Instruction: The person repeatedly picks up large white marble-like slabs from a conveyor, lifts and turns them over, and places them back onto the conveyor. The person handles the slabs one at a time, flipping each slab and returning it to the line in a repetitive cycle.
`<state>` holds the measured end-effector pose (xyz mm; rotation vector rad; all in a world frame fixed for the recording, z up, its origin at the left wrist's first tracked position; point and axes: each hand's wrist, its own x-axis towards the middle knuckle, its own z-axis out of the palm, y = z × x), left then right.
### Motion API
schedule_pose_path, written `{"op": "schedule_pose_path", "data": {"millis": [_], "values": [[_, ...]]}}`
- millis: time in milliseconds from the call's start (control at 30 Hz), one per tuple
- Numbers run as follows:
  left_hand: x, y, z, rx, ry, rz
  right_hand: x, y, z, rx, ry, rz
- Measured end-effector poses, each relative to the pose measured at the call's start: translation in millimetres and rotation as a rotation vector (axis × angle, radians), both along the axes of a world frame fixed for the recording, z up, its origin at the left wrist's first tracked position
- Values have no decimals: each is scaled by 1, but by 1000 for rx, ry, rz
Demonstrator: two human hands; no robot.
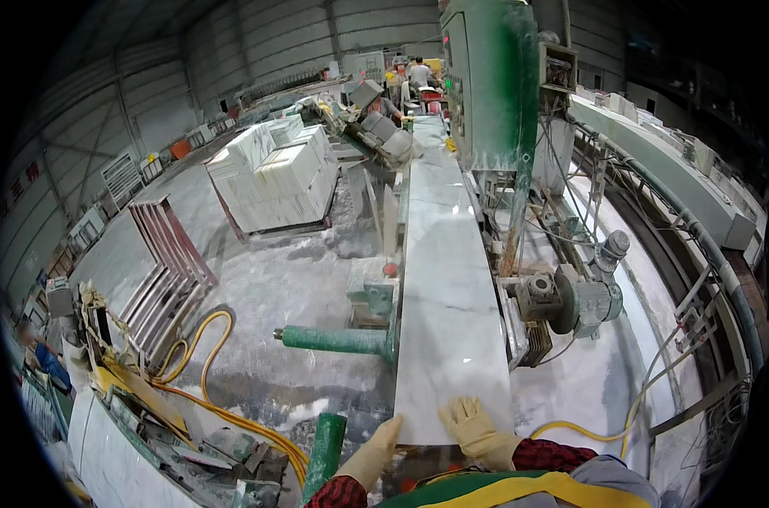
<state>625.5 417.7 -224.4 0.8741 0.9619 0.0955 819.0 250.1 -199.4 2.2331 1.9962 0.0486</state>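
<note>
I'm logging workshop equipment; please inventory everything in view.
long slab: one, white with grey, centre
stacked slabs: several, white, left of centre
near rack: one, brownish, left
cylinders: two, green, left of slab
cabinet: one, green, right of slab
motor assembly: one, grey, right
hoses: several, yellow, floor
scrap: uncountable, mixed, lower left
other people: at least three, varied, back and left
left grip: one, cream glove, slab's near-left corner
right grip: one, cream glove, flat on slab
sleeves: two, red-black checked, bottom

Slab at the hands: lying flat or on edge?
Flat: the white slab shows its broad face upward, with the right hand spread on it.
</note>
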Motion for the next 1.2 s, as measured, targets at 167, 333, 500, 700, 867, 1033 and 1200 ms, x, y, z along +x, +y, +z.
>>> {"op": "schedule_pose_path", "data": {"millis": [167,333,500,700,867,1033,1200], "values": [[-97,31,4,487,141,-52,3,6,-23,83,-13,18],[-295,12,59,1093,834,517,10,5,-10,70,161,-33],[-445,-117,43,1088,1531,497,12,5,-14,131,49,25],[-496,-219,-56,1116,2222,-96,-3,28,-4,134,-4,147],[-471,-177,-35,1255,2155,-32,26,10,-3,83,59,74],[-467,-174,-30,1326,2153,55,23,10,1,47,64,65],[-443,-178,7,1419,2175,133,18,18,13,13,64,61]]}}
